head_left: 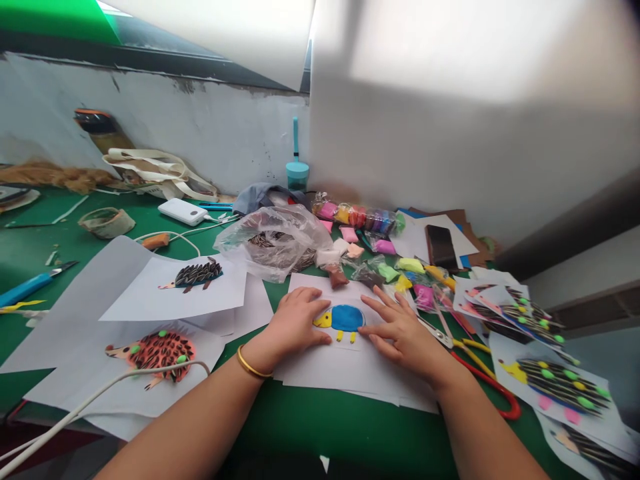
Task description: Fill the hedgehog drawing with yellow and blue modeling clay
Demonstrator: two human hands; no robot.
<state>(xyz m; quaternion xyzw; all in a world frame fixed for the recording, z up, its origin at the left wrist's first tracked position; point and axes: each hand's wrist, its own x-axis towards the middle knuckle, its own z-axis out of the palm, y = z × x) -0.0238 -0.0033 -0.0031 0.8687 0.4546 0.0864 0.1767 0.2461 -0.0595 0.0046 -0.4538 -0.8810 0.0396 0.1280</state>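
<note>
On a sheet of white paper (320,370) in front of me lies a flat clay hedgehog (347,319), with a blue body, yellow head and yellow legs. My left hand (299,322) rests on the paper at the head side, fingers apart, with its tips close to the yellow face. On the other side, my right hand (400,328) is spread over the paper, its fingertips near the blue body's right edge. Neither hand holds anything. More sheets lie under the top one.
Behind the paper are a plastic bag of striped seeds (280,243) and several clay packets (385,272). Scissors (475,357) lie to the right, beside finished hedgehog pictures (555,383). Leftward are seed hedgehog pictures (193,275), a white cable (130,370) and a blue utility knife (30,287).
</note>
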